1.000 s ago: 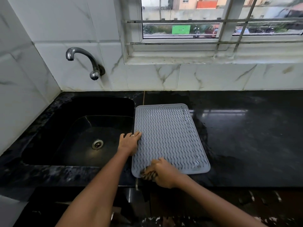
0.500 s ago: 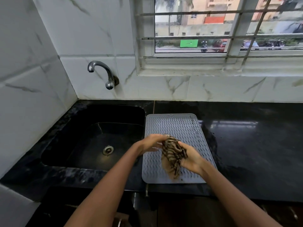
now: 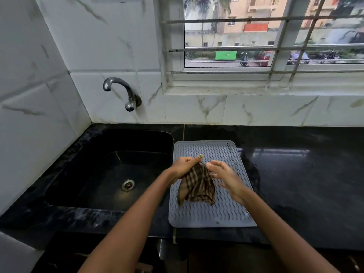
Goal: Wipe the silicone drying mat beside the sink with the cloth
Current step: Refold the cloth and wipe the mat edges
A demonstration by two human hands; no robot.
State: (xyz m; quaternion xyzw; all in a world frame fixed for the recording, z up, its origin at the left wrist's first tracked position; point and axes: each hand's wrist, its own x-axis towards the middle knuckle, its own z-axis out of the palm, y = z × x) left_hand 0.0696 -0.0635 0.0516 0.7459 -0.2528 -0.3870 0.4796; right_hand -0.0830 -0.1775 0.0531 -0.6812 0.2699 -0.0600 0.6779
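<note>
A grey ribbed silicone drying mat lies flat on the black counter, right beside the sink. A brown checked cloth hangs above the middle of the mat. My left hand pinches the cloth's top edge and holds it up. My right hand is just right of the cloth with fingers spread, fingertips close to the cloth's upper corner; it grips nothing that I can see. Both forearms reach in from the bottom of the view.
A wall tap juts out over the black sink with its drain. The glossy black counter stretches right of the mat. White marble tiles and a barred window rise behind.
The cloth has been lifted off the mat's near edge and passed from my right hand to my left. My left hand left the mat's left rim. The view pulled back and up.
</note>
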